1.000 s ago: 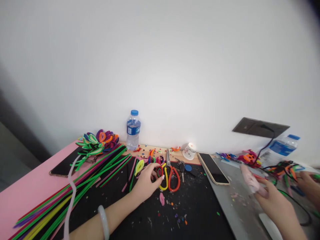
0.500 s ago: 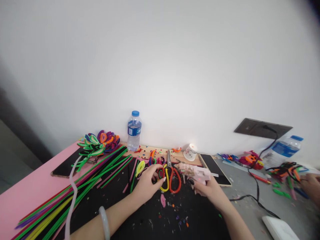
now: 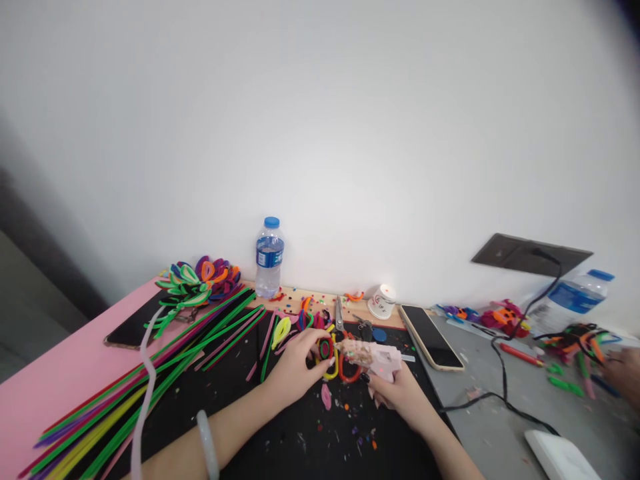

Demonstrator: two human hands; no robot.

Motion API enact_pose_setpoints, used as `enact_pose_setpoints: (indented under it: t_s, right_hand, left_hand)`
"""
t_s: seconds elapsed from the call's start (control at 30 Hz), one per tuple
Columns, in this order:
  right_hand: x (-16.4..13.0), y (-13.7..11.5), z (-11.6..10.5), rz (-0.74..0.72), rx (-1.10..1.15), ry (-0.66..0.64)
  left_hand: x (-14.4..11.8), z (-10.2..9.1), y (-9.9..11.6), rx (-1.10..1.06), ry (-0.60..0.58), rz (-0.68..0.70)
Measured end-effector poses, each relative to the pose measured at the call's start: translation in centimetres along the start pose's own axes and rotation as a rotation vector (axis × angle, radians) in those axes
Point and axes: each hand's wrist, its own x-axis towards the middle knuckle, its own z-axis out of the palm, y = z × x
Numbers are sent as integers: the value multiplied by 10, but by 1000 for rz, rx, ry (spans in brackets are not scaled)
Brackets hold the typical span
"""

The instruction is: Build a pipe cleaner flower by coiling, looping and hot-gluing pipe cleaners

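My left hand (image 3: 303,363) is closed, thumb and fingers pinching a small loop of red, green and dark pipe cleaner (image 3: 327,349). In my right hand (image 3: 396,395) is a pale pink glue gun (image 3: 384,361), its nozzle end pointing left, close beside the loop; whether they touch I cannot tell. Beneath both lie scissors (image 3: 339,315) with one yellow and one red handle, partly hidden. A yellow loop (image 3: 282,331) rests left of my left hand, and a small pink loop (image 3: 326,397) lies on the black mat (image 3: 280,440).
Long pipe cleaners (image 3: 150,383) and a looped flower bunch (image 3: 193,287) cover the left side. A water bottle (image 3: 269,260), a paper cup (image 3: 383,302) and a phone (image 3: 433,339) stand or lie behind. A black cable (image 3: 504,373) crosses the right; another person's hand (image 3: 623,370) works there.
My right hand has brought the glue gun left and slightly down, up to the loop. Keys and a blue disc behind it now show. My left hand still holds the loop.
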Motion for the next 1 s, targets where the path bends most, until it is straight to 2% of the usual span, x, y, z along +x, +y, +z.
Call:
enact_pose_setpoints:
  t_s: [1.0]
  right_hand:
    - [-2, -3, 0, 15, -21, -29]
  left_hand:
    - [-1, 0, -1, 39, -7, -7]
